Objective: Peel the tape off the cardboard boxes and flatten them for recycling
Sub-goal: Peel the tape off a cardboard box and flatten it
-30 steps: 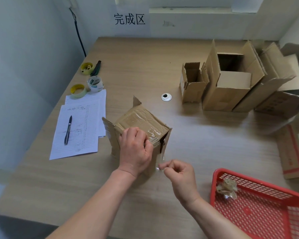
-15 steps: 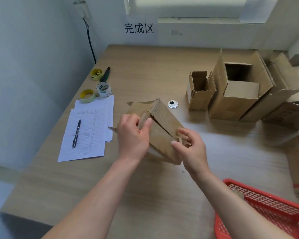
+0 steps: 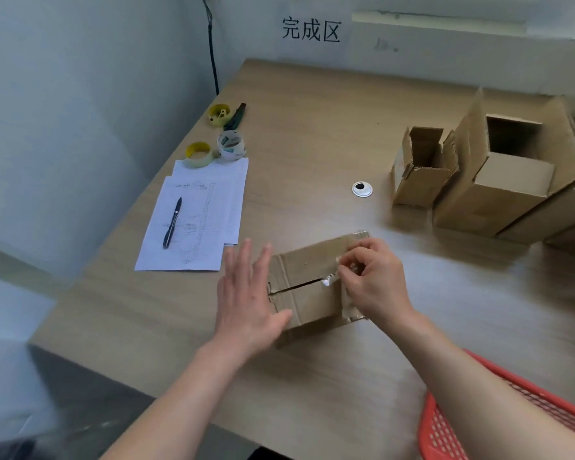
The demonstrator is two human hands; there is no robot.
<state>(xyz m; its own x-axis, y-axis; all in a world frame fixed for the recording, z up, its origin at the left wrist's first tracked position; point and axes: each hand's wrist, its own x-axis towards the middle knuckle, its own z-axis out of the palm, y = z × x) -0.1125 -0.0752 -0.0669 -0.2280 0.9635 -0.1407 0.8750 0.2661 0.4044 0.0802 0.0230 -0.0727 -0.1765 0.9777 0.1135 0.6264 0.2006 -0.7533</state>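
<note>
Since half a second ago the small cardboard box [image 3: 312, 287] has been turned from a tilted, lifted pose and laid down on the worktop [image 3: 312, 134], near the middle of its near edge, with the taped seam facing up. The left hand [image 3: 246, 293] has been released from its grasp and is now spread flat, fingers straight, against the box's left side. The right hand [image 3: 372, 283] has been moved onto the top face, where its thumb and fingertips are closed in a pinch on a crumpled end of clear tape [image 3: 332, 280] beside the slit between the flaps.

Several risks are judged from here. The tape may be torn short if it is pulled sharply upward, so that a strip would be left stuck along the right part of the seam. The paper face of the cardboard may be stripped off with it. Since the box is only steadied by an open palm, it may be dragged toward the right edge of the worktop or tipped when the pull is made. The loose tape may also cling to the fingers rather than be dropped into the red basket [image 3: 445, 436] at the near right corner.

Three open boxes [image 3: 478, 180] are left untreated at the far right edge, well apart from the papers and pen [image 3: 193, 220] toward the left edge
</note>
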